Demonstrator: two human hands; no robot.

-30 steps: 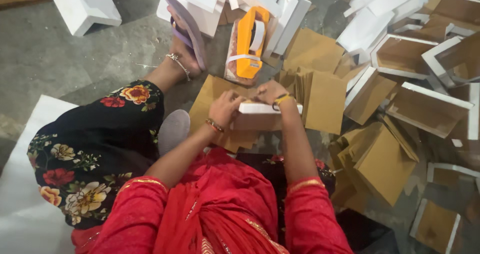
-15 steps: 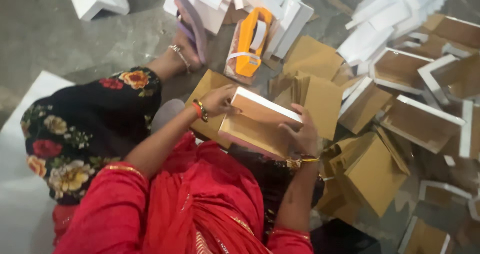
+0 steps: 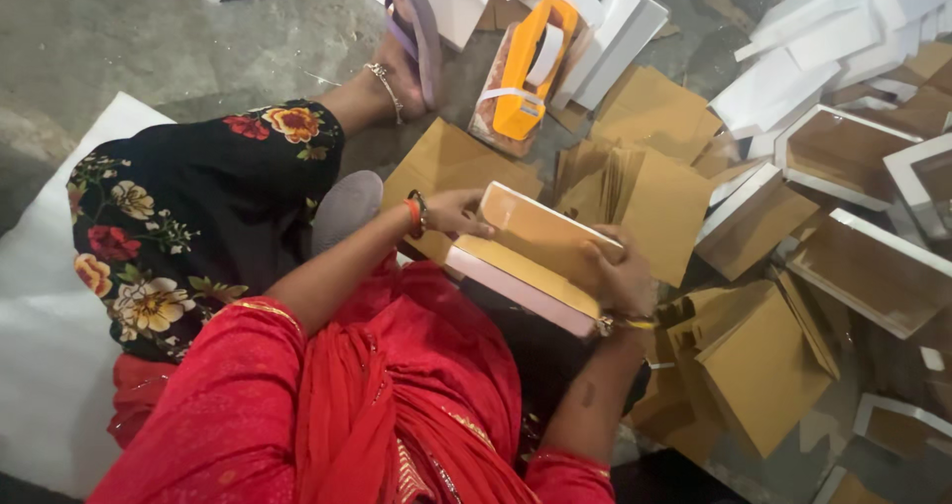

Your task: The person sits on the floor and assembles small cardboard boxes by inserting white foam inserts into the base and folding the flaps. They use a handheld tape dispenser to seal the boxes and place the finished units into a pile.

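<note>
Box tray [image 3: 535, 256], brown inside with a white rim, is gripped at both ends by the closed left hand [image 3: 458, 212] and right hand [image 3: 620, 278], its long axis slanting from upper left to lower right

2 hands [image 3: 456, 212], 1 held box [image 3: 531, 256], 1 orange tape dispenser [image 3: 526, 68], 1 sandal [image 3: 416, 28]

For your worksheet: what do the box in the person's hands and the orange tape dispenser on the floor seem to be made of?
Box: probably cardboard, with a matte brown inside, white rim and straight folded edges. Tape dispenser: seemingly moulded plastic, glossy orange.
</note>
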